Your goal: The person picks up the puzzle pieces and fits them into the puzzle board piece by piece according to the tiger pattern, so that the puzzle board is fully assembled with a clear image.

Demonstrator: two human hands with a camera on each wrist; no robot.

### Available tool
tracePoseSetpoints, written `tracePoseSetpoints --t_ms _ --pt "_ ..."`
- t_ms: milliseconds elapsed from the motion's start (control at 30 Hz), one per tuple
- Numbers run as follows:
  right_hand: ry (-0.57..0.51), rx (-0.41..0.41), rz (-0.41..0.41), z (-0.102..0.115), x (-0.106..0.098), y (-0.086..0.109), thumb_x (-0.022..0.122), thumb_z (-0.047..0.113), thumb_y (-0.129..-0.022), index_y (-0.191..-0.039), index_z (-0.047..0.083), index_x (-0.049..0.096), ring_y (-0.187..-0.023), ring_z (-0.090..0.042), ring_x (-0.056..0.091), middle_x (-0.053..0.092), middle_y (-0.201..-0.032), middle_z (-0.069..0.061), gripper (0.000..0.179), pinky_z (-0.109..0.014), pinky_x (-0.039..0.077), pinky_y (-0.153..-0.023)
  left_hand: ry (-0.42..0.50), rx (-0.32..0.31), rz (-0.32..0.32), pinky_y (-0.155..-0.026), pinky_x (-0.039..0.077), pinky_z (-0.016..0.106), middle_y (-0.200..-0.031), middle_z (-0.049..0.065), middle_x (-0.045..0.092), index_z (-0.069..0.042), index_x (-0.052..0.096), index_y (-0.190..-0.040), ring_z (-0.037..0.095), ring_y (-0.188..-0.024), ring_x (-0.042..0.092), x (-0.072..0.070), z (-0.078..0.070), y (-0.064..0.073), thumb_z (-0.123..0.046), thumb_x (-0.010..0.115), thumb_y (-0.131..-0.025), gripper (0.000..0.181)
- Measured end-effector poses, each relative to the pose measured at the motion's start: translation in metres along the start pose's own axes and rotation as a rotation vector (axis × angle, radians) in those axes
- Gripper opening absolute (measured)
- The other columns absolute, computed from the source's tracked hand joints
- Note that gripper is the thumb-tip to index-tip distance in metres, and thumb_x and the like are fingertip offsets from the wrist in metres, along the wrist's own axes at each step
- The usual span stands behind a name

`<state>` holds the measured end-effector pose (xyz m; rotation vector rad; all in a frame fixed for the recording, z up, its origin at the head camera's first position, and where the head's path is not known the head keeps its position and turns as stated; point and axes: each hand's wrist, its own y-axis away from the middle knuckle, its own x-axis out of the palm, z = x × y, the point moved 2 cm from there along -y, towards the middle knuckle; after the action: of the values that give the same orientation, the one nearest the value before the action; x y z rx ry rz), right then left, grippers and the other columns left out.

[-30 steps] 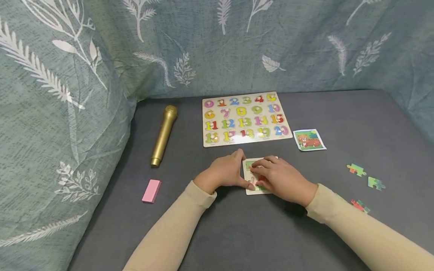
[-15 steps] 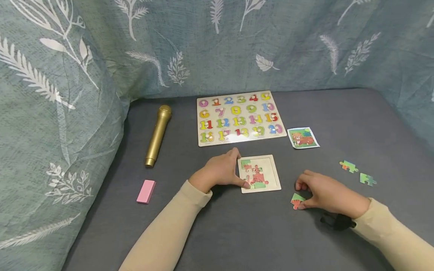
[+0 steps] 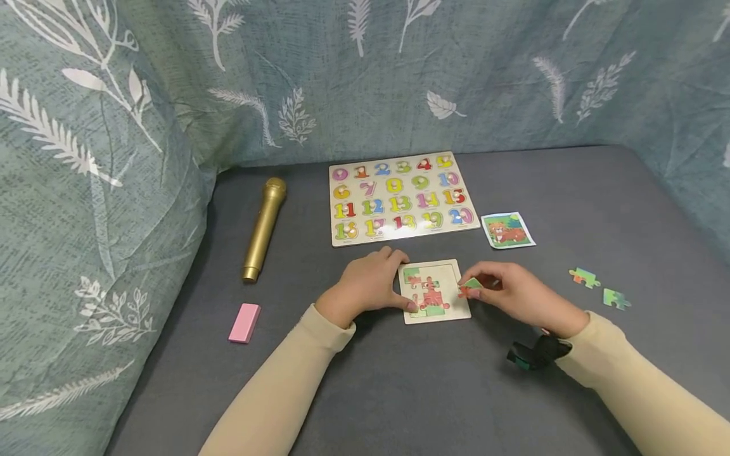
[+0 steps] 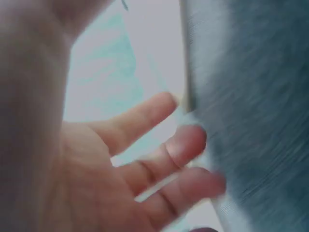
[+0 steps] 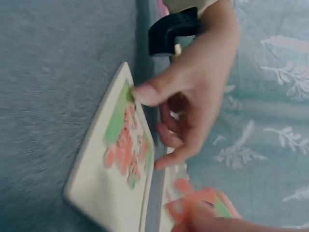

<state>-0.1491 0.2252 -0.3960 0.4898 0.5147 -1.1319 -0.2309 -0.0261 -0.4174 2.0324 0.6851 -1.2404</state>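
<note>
A small square puzzle board [image 3: 458,313] lies on the table, partly filled with red and green pieces. My left hand [image 3: 367,285] spans its left side and holds it, the thumb on the near left corner and the index finger at the far one; other fingers show loosely bent in the right wrist view. Just off the board's right edge, my right hand [image 3: 521,293] pinches a green and red puzzle piece [image 3: 470,285] between thumb and fingers. That piece appears close up as an orange and green puzzle piece [image 5: 195,200] in the right wrist view.
Two loose puzzle pieces [image 3: 584,277] lie at the right. A picture card [image 3: 507,230] with an orange animal sits behind my right hand. Behind the board lies a number puzzle [image 3: 403,199]. At left are a gold microphone [image 3: 263,231] and a pink block [image 3: 244,323].
My right hand left the board, picked up a puzzle piece from the table to the right, and brought it back leftward to the board's right edge. My left hand stayed at the board.
</note>
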Motion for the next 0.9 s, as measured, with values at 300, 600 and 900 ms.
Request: tracePoseSetpoints --t_ms 300,600,900 --pt "-0.162 0.078 -0.077 0.006 0.011 -0.035 0.070 -0.003 -0.098 -0.116 -0.001 0.066 -0.087 -0.024 0.069 0.069 -0.100 -0.010 0.018 -0.033 0.058 -0.073 -0.104 0.214 -0.083 -0.106 0.050 0.040 -0.139 0.008 0.064 -0.011 0.070 -0.138 0.025 -0.129 0.060 -0.019 -0.005 0.027 -0.043 0.080 -0.094 0.056" --pt "-0.093 0.063 -0.082 -0.003 0.016 -0.052 0.071 -0.003 -0.098 -0.109 0.002 0.070 -0.081 -0.023 0.068 0.066 -0.096 -0.010 0.012 -0.035 0.059 -0.070 -0.132 0.388 0.020 -0.117 0.039 0.042 -0.161 0.006 0.047 -0.026 0.068 -0.143 0.025 -0.150 0.041 -0.002 -0.002 0.043 -0.042 0.071 -0.100 0.046" --pt "-0.037 0.059 -0.039 -0.006 0.014 -0.049 0.071 0.002 -0.099 -0.113 0.003 0.073 -0.087 -0.021 0.066 0.067 -0.097 -0.007 0.014 -0.033 0.057 -0.073 -0.107 0.362 0.094 -0.122 0.030 0.044 -0.165 0.005 0.041 -0.026 0.068 -0.143 0.028 -0.154 0.034 0.003 0.005 0.045 -0.041 0.067 -0.103 0.043"
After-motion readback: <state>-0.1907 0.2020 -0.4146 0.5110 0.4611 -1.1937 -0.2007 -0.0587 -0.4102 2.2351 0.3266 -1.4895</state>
